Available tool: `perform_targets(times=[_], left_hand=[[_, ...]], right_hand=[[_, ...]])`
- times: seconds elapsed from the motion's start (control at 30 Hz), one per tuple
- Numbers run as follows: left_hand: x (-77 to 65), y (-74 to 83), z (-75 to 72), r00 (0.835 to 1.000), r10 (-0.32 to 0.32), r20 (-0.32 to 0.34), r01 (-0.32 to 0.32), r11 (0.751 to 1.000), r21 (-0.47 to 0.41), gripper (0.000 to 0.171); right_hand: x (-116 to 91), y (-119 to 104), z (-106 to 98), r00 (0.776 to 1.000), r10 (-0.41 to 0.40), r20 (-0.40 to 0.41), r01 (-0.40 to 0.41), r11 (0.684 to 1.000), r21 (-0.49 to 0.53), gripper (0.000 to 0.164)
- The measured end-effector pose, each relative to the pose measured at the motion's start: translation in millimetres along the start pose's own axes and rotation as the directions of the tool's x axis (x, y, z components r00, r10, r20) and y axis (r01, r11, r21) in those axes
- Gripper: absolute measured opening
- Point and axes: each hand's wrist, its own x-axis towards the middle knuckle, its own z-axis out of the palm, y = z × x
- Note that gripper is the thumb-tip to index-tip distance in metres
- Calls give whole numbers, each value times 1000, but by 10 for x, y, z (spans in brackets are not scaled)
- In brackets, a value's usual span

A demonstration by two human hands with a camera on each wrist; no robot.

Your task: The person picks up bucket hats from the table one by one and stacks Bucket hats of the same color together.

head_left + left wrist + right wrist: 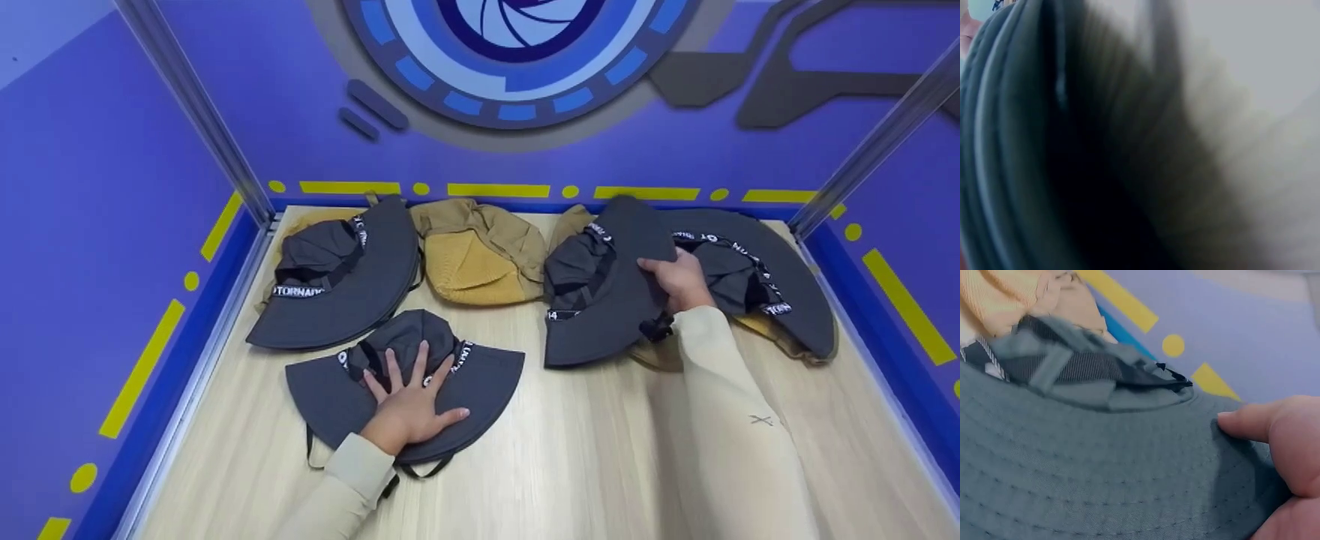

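Fingers spread, my left hand (409, 409) rests flat on a dark grey bucket hat (491, 382) at the front left; its crown is partly covered and black straps stick out below. My right hand (681, 281) pinches the brim of another dark grey bucket hat (592, 334), thumb on top of the fabric. The right wrist view shows that brim (1129, 461) with its stitched rows, and the thumb (1247, 421); the other fingers are hidden beneath. In the left wrist view a dark brim edge (994, 140) fills the left side, blurred.
A dark grey hat (352, 315) lies back left, over something tan. A tan and yellow hat (480, 255) lies at back middle. Another dark grey hat (802, 300) sits at right, over tan fabric. Blue panels (225, 90) wall the wooden table (570, 465) at back and sides.
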Motion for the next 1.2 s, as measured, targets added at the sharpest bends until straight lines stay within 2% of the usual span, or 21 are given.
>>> perform_targets(times=[0.13,0.23,0.33,0.47,0.63,0.73,0.77,0.87,0.93,1.0,1.03,1.07,1.1,1.13,1.17,1.2], left_hand=[[-2,-1,5,1000,4,-10,-4,1000,-7,89],[-4,-3,7,1000,3,-14,-3,1000,-15,89],[-3,2,4,1000,1,-8,-1,1000,-19,88],[4,2,12,1000,-6,-5,6,999,-33,89],[21,5,-48,1000,-30,8,30,996,-80,90],[22,38,-152,999,-41,15,43,993,-107,88],[20,57,-190,999,-46,15,47,993,-111,88],[18,128,-290,998,-56,-42,51,994,-100,92],[37,186,-345,989,-47,-137,32,993,-114,99],[74,261,-392,968,-18,-250,-27,984,-175,107],[95,306,-414,956,0,-292,-71,970,-234,110],[119,356,-432,944,24,-330,-130,944,-304,113],[136,416,-452,935,40,-352,-187,900,-393,115],[150,482,-472,929,50,-366,-241,833,-499,115],[167,554,-490,927,52,-371,-288,734,-615,114],[182,626,-502,926,46,-374,-326,595,-734,110]], right_hand=[[-37,-13,25,998,-53,38,46,986,160,60],[-79,13,66,996,-89,7,84,957,279,57],[-150,55,116,992,-116,-55,128,911,392,59],[-303,101,197,983,-133,-124,180,804,566,61],[-561,134,335,979,-113,-168,201,632,748,59],[-707,146,424,978,-100,-186,209,558,803,61],[-753,149,454,978,-87,-192,208,547,811,62],[-882,164,556,977,-70,-203,210,508,836,66],[-973,177,627,978,-54,-200,202,479,855,68],[-1064,199,706,980,-64,-190,198,444,874,67],[-1112,210,745,981,-70,-181,194,428,883,67],[-1163,222,785,982,-80,-173,191,414,890,65],[-1211,233,824,982,-94,-165,188,398,898,64],[-1255,244,863,981,-113,-159,191,382,904,62],[-1299,254,900,981,-129,-147,185,363,913,61],[-1340,264,936,980,-143,-135,177,344,922,60]])
